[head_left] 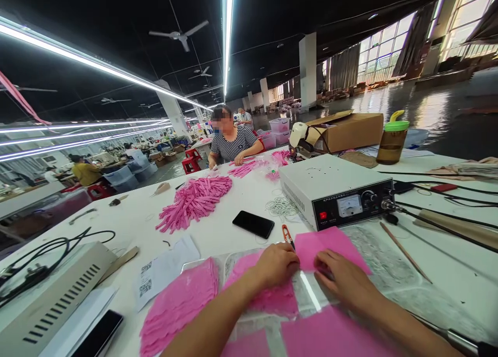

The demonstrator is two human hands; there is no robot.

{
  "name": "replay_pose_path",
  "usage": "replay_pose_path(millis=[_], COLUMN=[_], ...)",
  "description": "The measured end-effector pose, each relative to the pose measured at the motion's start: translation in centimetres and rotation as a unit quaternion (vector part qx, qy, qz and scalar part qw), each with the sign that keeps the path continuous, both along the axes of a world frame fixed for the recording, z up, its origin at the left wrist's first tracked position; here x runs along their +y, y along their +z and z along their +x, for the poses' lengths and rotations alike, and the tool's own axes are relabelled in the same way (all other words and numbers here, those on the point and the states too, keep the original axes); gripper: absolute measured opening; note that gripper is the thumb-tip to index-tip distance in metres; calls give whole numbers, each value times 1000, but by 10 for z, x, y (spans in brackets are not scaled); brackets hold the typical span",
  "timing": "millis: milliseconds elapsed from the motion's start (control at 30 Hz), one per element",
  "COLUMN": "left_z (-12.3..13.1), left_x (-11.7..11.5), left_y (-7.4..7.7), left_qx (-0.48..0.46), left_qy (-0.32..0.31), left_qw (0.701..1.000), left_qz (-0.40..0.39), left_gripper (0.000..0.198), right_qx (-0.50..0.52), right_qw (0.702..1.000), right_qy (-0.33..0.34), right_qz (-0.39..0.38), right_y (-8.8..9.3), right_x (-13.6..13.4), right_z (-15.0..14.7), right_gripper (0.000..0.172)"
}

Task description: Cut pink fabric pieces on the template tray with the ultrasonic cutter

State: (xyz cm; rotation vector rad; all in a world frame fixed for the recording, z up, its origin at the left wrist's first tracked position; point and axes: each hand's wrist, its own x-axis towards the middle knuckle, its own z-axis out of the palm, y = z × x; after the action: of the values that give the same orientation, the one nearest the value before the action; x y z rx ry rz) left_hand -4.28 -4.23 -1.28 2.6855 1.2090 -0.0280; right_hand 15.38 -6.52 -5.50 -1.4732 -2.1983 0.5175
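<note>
A flat pink fabric piece (330, 245) lies on the clear plastic sheet (311, 294) before me. My left hand (277, 266) is closed at its left corner, fingertips curled over the edge. My right hand (344, 276) has bent fingers pinching the near edge of the same piece; the fingertips are partly hidden. Beneath my left hand and wrist is a stack of pink pieces (272, 300). Another pink stack (182, 305) lies farther left, and a larger pink sheet (330, 336) is nearest me. Orange-handled thread snips (287, 235) lie just beyond my left hand.
A white control box (334, 191) with a dial stands behind the fabric. Beyond are a black phone (253, 224), a pile of pink strips (196, 198), a bottle (392, 141) and a cardboard box (346, 131). Across the table sits a person in a striped shirt (235, 141).
</note>
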Motion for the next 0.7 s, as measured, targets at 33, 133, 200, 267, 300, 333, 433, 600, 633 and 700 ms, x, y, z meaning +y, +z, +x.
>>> replay_pose_path(millis=[33,133,200,267,300,333,433,600,633,700], left_z=[0,0,1,1,0,0,-2,-2,-1,0], left_x=[1,3,6,8,9,9,8,2,2,1], left_y=[1,4,6,8,8,9,12,13,12,9], left_qx=[0,3,7,12,14,16,22,34,33,27], left_qy=[-2,-8,-12,-19,-23,-27,-38,-39,-35,-27], left_qw=[1000,1000,1000,999,999,999,998,998,999,999], left_qz=[-6,-20,-28,-36,-39,-41,-42,-26,-22,-14], left_gripper=[22,24,25,25,25,25,24,23,23,22], right_qx=[1,2,3,3,3,3,1,-2,-3,-5], right_qw=[1000,1000,1000,1000,1000,1000,1000,1000,1000,1000], right_qy=[0,0,0,2,1,1,0,-4,-6,-11], right_qz=[0,-2,-4,-5,-5,-6,-3,-2,-3,-4], right_y=[0,0,0,0,0,-1,-1,1,2,3], right_x=[0,1,1,2,2,2,3,1,0,0], right_z=[0,1,1,1,1,1,1,1,1,1], right_gripper=[6,7,8,10,10,11,10,7,7,7])
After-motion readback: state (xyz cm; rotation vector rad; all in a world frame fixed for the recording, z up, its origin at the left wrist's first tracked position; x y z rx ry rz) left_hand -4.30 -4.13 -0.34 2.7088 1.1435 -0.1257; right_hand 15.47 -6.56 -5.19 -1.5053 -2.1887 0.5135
